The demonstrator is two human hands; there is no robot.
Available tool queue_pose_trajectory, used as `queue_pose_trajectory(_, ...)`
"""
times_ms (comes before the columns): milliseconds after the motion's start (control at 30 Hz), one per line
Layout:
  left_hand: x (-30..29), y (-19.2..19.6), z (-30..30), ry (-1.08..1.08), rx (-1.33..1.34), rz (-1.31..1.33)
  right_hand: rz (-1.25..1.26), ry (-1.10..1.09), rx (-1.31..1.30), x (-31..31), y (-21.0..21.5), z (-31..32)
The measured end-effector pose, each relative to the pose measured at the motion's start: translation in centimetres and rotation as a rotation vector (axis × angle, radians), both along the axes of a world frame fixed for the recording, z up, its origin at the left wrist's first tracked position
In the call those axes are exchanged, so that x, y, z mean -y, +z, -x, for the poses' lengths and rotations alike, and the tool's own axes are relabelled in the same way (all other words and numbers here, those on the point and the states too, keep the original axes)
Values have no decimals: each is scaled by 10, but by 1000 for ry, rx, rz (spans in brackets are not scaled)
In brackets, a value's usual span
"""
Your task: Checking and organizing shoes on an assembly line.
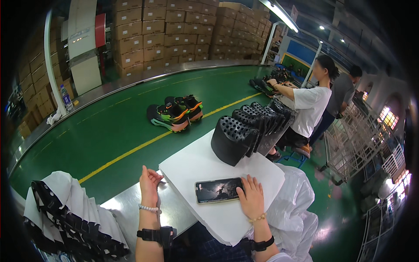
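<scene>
A smartphone (219,190) with a dark picture on its screen lies on a stack of white paper sheets (187,168) in front of me. My right hand (252,198) rests flat on the paper at the phone's right end, its thumb against the phone's edge. To the left of the sheets, my left hand (150,183) hovers near their corner, above a shiny metal surface (174,214). Its fingers are loosely bent, the thumb stands apart, and nothing shows in it. Behind the phone, several black perforated toe-shaped pieces (233,139) stand in a row.
A pair of black, green and orange sneakers (176,114) sits on the green conveyor belt (109,139). Layered white and black-patterned pieces (72,214) hang at lower left. Clear plastic (292,192) lies at right. A co-worker (312,102) handles shoes farther along; stacked cartons (166,32) line the back.
</scene>
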State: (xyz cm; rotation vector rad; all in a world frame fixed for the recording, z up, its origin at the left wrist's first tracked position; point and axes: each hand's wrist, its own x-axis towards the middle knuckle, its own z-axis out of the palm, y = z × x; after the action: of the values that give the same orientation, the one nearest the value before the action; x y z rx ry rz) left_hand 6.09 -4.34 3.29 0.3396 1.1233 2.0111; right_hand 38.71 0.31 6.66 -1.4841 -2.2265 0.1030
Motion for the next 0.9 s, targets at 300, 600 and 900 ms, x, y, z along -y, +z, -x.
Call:
queue_pose_trajectory(300,0,-2,0,-13,-11,10,15,-3,-9,1,0,0)
queue_pose_trajectory(600,0,0,-2,-2,-12,19,7,-1,-1,-1,-3,-1)
queue_pose_trajectory(900,-1,-1,-4,-10,-58,30,3,2,-9,-2,-4,-1)
